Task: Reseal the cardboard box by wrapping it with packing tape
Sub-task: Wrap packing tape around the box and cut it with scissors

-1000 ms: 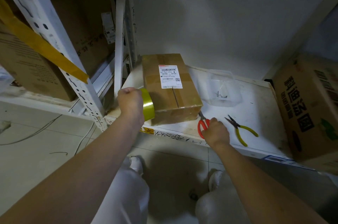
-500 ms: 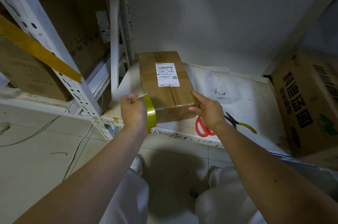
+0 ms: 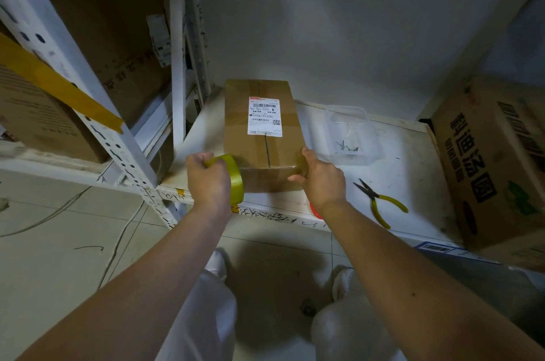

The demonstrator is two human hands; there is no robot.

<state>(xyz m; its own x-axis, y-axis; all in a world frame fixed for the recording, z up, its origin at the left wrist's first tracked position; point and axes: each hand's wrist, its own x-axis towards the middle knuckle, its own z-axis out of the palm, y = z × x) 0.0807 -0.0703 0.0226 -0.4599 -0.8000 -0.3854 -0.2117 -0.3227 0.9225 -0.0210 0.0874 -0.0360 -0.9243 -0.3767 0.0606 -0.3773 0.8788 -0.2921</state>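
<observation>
A brown cardboard box (image 3: 259, 151) with a white shipping label lies lengthwise on a white shelf (image 3: 413, 160), its short end facing me. My left hand (image 3: 206, 180) grips a yellow-green roll of packing tape (image 3: 234, 180) held against the box's near left corner. My right hand (image 3: 320, 177) holds the box's near right corner, fingers laid on its right side and thumb on the front face. Old glossy tape covers the box's top seam and front.
Yellow-handled pliers (image 3: 380, 201) lie right of my right hand; red scissors (image 3: 314, 210) peek out under that wrist. A clear plastic tub (image 3: 351, 136) with small nails sits behind. A big printed carton (image 3: 495, 160) stands at right, white rack posts (image 3: 118, 142) at left.
My right hand left the scissors, reached the box and now holds its near right corner. My left hand kept the tape roll by the box's left corner.
</observation>
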